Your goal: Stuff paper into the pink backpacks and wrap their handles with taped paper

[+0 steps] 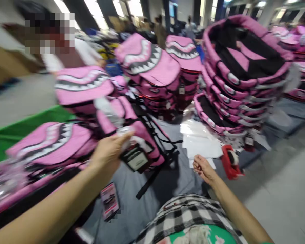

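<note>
My left hand is closed on a pink backpack with shark-teeth print and black straps, gripping it near its hang tag over the grey table. My right hand hovers lower, at the right, its fingers curled into a loose fist with nothing visible in them. It is beside a stack of white paper sheets. The picture is smeared by motion.
Tall stacks of pink backpacks fill the table's far side and right. More lie at the left by a green surface. A red tape dispenser sits right of the paper. Another person in white stands behind.
</note>
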Tool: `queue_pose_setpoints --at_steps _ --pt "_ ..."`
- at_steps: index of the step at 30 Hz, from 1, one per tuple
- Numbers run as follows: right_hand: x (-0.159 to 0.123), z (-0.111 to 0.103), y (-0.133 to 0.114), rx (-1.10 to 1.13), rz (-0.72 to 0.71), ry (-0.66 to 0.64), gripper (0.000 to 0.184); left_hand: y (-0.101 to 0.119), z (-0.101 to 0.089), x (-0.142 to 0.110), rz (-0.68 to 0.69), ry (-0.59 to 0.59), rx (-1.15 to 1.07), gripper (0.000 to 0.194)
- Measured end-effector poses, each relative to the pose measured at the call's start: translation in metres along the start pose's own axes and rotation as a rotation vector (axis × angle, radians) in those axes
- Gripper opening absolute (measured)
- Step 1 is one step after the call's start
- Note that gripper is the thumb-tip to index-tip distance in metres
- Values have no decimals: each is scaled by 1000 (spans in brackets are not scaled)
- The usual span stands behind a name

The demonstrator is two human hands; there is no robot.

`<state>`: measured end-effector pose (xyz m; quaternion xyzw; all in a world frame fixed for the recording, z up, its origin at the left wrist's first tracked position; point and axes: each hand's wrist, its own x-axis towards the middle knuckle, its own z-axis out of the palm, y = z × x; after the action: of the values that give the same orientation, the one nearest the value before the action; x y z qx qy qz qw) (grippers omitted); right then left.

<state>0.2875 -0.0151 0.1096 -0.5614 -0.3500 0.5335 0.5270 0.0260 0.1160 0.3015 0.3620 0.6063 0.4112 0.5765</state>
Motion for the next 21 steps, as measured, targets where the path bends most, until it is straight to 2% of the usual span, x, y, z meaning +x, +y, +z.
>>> queue_pose_setpoints --at_steps 2,5,8,11,15,21 --pt "32 39 -54 28 -104 -172 51 -1 2 6 65 32 -32 25" --pt "68 102 -130 -53 -346 -382 47 -3 2 14 136 21 -85 28" --pt "90 153 -177 -271 -598 -480 43 -6 2 13 188 -12 -146 32" --pt "106 176 -193 -540 -728 -446 37 -8 1 13 222 -32 -187 31" --pt "116 179 -194 -843 -738 -363 27 -11 0 18 227 -35 -214 29" --pt "113 178 -197 -968 -724 -322 24 -16 -1 21 192 -74 -255 39"
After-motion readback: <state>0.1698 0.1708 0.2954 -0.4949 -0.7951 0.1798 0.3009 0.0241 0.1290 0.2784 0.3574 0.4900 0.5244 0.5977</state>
